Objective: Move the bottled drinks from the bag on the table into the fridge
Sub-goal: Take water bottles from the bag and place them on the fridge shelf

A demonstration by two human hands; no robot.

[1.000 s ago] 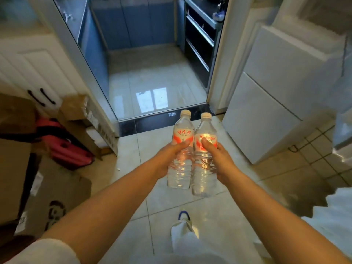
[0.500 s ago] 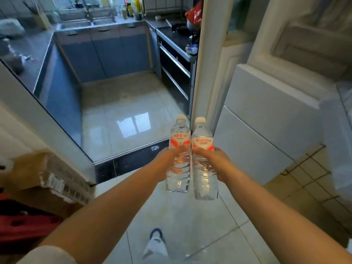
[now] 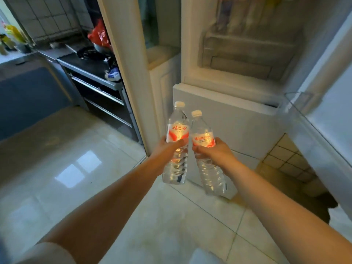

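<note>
Left hand [image 3: 167, 149]: gripping upright water bottle [image 3: 176, 141], frame centre; right hand [image 3: 215, 151]: gripping tilted second bottle [image 3: 204, 147] just beside it; open fridge [image 3: 238, 60], upper right.

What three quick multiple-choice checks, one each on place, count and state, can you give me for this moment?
1. Where is the fridge?
A. ahead and right of the bottles
B. behind the person
C. left, beside the stove

2. How many bottles are carried?
A. one
B. two
C. four

3. The fridge's upper door is:
A. shut
B. open
C. missing

Answers:
A, its shelves show beyond the bottles.
B, the left hand holds the left bottle and the right hand holds the right bottle.
B, it swings out at right.
</note>
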